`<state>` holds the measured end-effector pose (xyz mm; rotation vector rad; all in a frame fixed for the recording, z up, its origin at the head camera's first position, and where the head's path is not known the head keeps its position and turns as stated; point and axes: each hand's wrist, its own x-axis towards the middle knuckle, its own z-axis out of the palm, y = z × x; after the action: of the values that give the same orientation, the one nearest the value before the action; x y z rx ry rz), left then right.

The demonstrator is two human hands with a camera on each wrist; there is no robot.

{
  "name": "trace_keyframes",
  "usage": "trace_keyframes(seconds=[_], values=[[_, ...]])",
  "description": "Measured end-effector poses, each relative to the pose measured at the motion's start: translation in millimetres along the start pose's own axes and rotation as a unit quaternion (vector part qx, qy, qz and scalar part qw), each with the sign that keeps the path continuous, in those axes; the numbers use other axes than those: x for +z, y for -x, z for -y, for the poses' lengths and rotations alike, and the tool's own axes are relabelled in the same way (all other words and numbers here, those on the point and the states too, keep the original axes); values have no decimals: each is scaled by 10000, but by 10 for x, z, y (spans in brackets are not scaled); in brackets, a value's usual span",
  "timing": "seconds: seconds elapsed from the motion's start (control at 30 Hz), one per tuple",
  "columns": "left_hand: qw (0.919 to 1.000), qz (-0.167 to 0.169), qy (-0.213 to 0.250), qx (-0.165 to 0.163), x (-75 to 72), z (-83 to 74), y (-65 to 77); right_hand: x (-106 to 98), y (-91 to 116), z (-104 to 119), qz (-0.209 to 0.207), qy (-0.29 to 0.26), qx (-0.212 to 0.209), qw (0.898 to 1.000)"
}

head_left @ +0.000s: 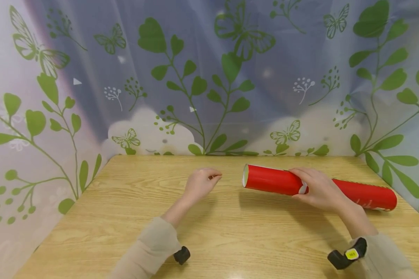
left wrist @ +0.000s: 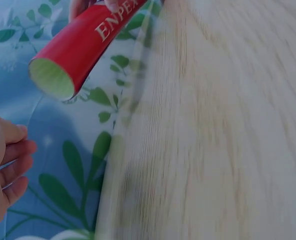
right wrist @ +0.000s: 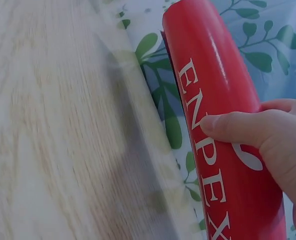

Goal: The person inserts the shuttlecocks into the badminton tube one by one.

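My right hand (head_left: 319,189) grips a long red tube (head_left: 270,179) around its middle, thumb on the near side and fingers over the top. The tube lies crosswise at the table's right side, its left end raised and casting a shadow. In the left wrist view that end shows a hollow, pale green inside (left wrist: 52,80). White letters reading ENPEX (right wrist: 205,150) run along the red surface in the right wrist view, beside the thumb. My left hand (head_left: 199,184) hovers left of the tube, apart from it, fingers loosely curled with nothing visible in them.
A wood-grain table (head_left: 209,232) spreads beneath both hands. Behind it hangs a curtain (head_left: 202,77) printed with green leaves and butterflies, reaching down to the back edge and along both sides. Each wrist carries a black camera mount (head_left: 347,254).
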<state>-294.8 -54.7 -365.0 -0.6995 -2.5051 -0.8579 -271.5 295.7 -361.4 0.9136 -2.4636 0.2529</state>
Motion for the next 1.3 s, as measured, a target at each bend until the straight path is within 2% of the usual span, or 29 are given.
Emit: trace_keyframes(seconds=[0.13, 0.27, 0.4, 0.57, 0.7, 0.87, 0.97, 1.17, 1.3], values=[[9996, 7, -291, 38, -62, 104, 37, 12, -2, -48, 391, 28, 269, 9989], [9963, 33, -829, 245, -122, 244, 71, 14, -13, -87, 841, 69, 510, 9951], [9883, 112, -1478, 350, -202, 400, 102, 8, -20, -135, 1167, 79, 689, 9907], [9773, 85, -2076, 405, -340, 586, 149, 16, -20, -193, 1240, 136, 697, 9897], [9686, 1, -2464, 330, -450, 722, 180, 33, -16, -217, 1358, 162, 729, 9879], [9635, 48, -2674, 98, -535, 853, 191, 54, 8, -243, 1493, 187, 805, 9853], [9639, 115, -2661, -16, -557, 906, 198, 75, 31, -265, 1486, 223, 767, 9857], [9623, 303, -2684, -326, -598, 962, 202, 91, 45, -249, 1467, 256, 665, 9866], [9622, 249, -2681, -404, -651, 975, 173, 55, -26, -212, 1580, 238, 708, 9846]])
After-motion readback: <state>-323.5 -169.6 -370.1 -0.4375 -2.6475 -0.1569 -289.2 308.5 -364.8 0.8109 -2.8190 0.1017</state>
